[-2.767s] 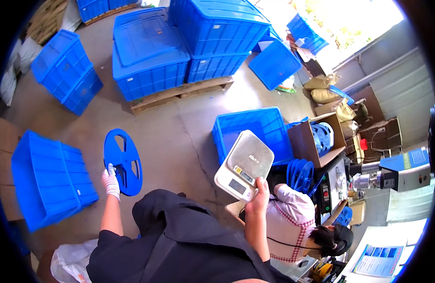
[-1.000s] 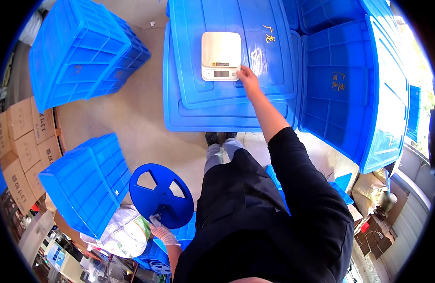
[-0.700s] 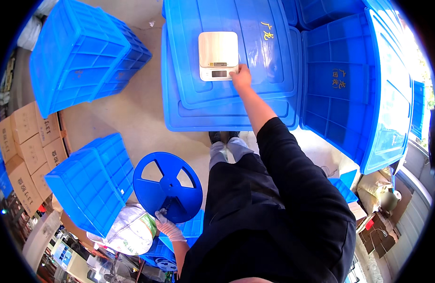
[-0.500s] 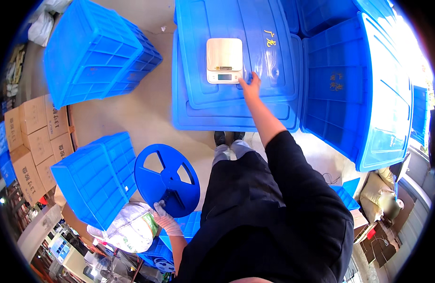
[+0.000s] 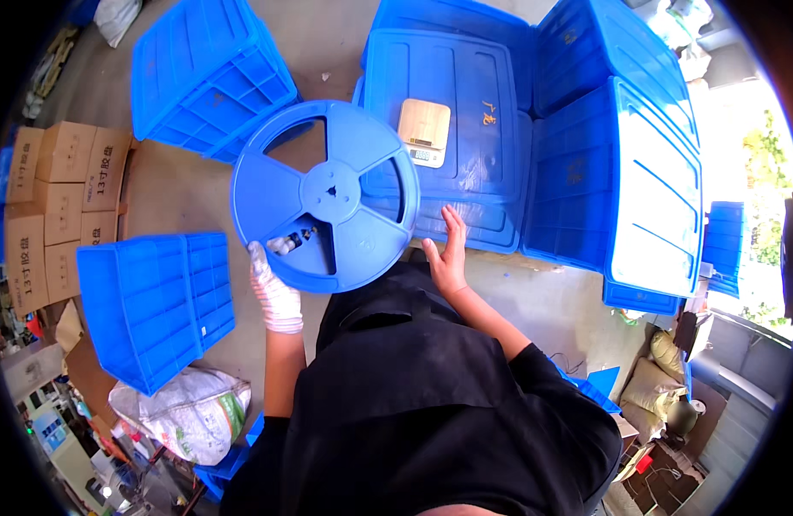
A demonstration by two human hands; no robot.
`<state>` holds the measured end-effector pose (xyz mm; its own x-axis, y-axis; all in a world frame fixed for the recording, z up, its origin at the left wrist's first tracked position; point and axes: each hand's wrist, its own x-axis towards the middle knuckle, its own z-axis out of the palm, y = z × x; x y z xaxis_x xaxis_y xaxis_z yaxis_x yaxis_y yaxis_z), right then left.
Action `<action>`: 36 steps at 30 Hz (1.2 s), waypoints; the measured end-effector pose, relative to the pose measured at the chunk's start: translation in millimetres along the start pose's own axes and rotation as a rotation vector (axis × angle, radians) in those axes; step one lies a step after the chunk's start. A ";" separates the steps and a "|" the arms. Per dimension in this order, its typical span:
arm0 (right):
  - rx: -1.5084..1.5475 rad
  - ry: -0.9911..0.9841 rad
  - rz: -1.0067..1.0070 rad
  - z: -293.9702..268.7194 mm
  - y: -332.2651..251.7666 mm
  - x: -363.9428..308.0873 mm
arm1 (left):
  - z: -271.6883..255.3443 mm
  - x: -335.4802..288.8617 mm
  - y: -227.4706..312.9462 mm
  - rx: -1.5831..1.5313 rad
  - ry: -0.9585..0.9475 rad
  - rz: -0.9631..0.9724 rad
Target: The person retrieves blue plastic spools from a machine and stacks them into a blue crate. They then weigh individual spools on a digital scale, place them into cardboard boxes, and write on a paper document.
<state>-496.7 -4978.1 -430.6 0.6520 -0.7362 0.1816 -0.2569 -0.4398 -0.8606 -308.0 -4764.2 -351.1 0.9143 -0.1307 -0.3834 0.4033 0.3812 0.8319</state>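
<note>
My left hand (image 5: 274, 297), in a white glove, grips a large blue plastic reel (image 5: 368, 241) by its lower left rim. The reel is broad and round with fan-shaped cutouts, and gloved fingertips show through one of them. A kitchen scale (image 5: 426, 127) with a wooden-looking top and a small lit display lies on a blue bin lid (image 5: 478, 73), just beyond the reel's right edge. My bare right hand (image 5: 449, 258) hangs in the air near the bin's front edge, fingers stretched out and holding nothing.
More large blue bins (image 5: 577, 181) stand to the right, and another bin (image 5: 212, 77) at the far left. Stacked cardboard boxes (image 5: 61, 185) line the left side. Nearer are a blue crate (image 5: 151, 301) and a white woven sack (image 5: 190, 413).
My left hand has raised the reel from low on the left up to in front of me, beside the scale. My right hand has drawn back from the scale, whose display now glows.
</note>
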 end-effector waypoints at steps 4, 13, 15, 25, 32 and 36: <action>-0.417 -0.251 -0.399 -16.8 -84.1 32.1 | -1.1 17.2 1.6 -0.121 -0.136 -0.041; -0.570 -0.492 -0.443 5.7 -141.7 49.5 | -24.4 50.0 33.7 -0.228 -0.358 -0.044; -0.603 -0.556 -0.489 -0.8 -156.8 54.8 | -33.6 61.3 36.7 -0.248 -0.379 -0.066; -0.717 -0.689 -0.698 4.6 -139.8 58.3 | -40.8 84.7 44.8 -0.146 -0.371 -0.203; -0.687 -0.646 -0.549 6.4 -106.5 22.7 | -96.6 130.4 4.5 0.338 -0.233 -0.077; -0.646 -0.573 -0.283 -4.0 -67.3 5.9 | -134.2 126.0 -14.5 0.549 0.004 -0.104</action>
<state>-478.5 -4954.9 -369.7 0.9622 -0.2638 -0.0676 -0.2704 -0.8954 -0.3538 -203.7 -4663.4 -465.4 0.8692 -0.1380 -0.4749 0.4523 -0.1665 0.8762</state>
